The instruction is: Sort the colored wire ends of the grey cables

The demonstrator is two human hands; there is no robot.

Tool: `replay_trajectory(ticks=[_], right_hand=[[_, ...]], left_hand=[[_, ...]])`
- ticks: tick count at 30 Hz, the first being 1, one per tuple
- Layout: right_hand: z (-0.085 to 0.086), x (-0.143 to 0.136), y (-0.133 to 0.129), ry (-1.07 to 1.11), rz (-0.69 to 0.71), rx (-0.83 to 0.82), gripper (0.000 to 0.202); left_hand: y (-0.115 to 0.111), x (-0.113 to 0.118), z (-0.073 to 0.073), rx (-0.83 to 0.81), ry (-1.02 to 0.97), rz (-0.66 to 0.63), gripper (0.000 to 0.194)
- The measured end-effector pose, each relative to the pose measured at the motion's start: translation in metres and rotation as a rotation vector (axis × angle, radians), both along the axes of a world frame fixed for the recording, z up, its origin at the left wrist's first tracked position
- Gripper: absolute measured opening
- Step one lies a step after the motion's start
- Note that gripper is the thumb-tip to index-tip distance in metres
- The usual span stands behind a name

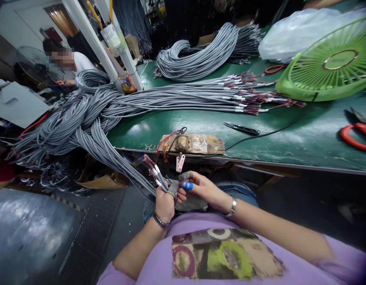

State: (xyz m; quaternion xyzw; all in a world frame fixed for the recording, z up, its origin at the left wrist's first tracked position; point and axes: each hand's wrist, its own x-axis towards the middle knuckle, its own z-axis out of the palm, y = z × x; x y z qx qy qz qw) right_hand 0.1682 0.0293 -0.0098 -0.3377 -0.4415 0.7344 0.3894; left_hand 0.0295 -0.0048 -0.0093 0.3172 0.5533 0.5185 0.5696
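My left hand (pixel 165 202) is closed round the ends of several grey cables (pixel 161 180), just below the table's front edge. Their stripped ends fan out above the fist in thin coloured wires, some with white wrapping below them. Grey finger covers sit on my fingers, and a blue band is on one right finger. Close against the left, my right hand (pixel 201 187) pinches thin wires at its fingertips; the exact grip is small and partly hidden. The held cables run up left into a large heap of grey cables (pixel 90 107).
On the green table (pixel 201 122) lie a cable bundle (pixel 177 97), a coiled bundle (pixel 201 59), black snips (pixel 241 128), red-handled pliers (pixel 358 132) and a green fan (pixel 328 63). A wooden block (pixel 203 143) with a pink clip (pixel 180 162) is at the edge. Another person (pixel 82 63) sits far left.
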Motion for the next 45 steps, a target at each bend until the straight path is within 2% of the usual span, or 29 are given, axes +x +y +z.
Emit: replay_trajectory(ticks=[3,6,10,12,14,17,23,28,30,32,36,45], right_hand=[[-0.001,-0.007,-0.003,0.08,-0.074,0.019,0.035],[-0.003,-0.006,0.002,0.047,-0.065,0.015,0.037],[-0.002,-0.003,0.01,-0.011,0.099,-0.023,0.038],[0.002,-0.006,0.014,-0.044,0.163,-0.019,0.038],[0.006,-0.009,0.018,-0.082,0.145,0.005,0.039],[0.008,-0.011,0.022,-0.076,0.101,-0.003,0.041],[0.001,-0.007,0.021,0.054,0.088,-0.108,0.041],[0.012,-0.015,0.015,0.154,0.28,-0.068,0.034],[0.015,-0.019,0.014,0.182,0.314,-0.054,0.035],[0.016,-0.021,0.013,0.165,0.288,-0.06,0.038],[0.017,-0.019,0.013,0.054,0.139,-0.072,0.045],[0.015,-0.017,0.016,-0.118,-0.026,0.051,0.044]], left_hand=[[0.0,0.0,-0.001,0.006,-0.025,-0.016,0.043],[-0.002,-0.004,-0.001,-0.027,-0.013,-0.109,0.043],[-0.005,-0.009,-0.003,-0.039,0.116,-0.307,0.043],[-0.006,-0.008,-0.005,-0.023,0.135,-0.337,0.044],[-0.006,-0.007,-0.006,-0.003,0.094,-0.285,0.046],[-0.006,-0.006,-0.006,0.032,0.009,-0.142,0.044],[-0.005,-0.009,-0.002,0.037,-0.032,-0.066,0.044],[-0.005,-0.007,-0.003,0.009,-0.01,-0.06,0.046],[-0.005,-0.006,-0.004,0.005,-0.004,-0.044,0.046],[-0.006,-0.006,-0.005,0.008,0.0,-0.024,0.045],[-0.006,-0.007,-0.007,0.03,-0.015,0.009,0.044],[-0.005,-0.007,-0.006,0.052,-0.041,0.074,0.041]])
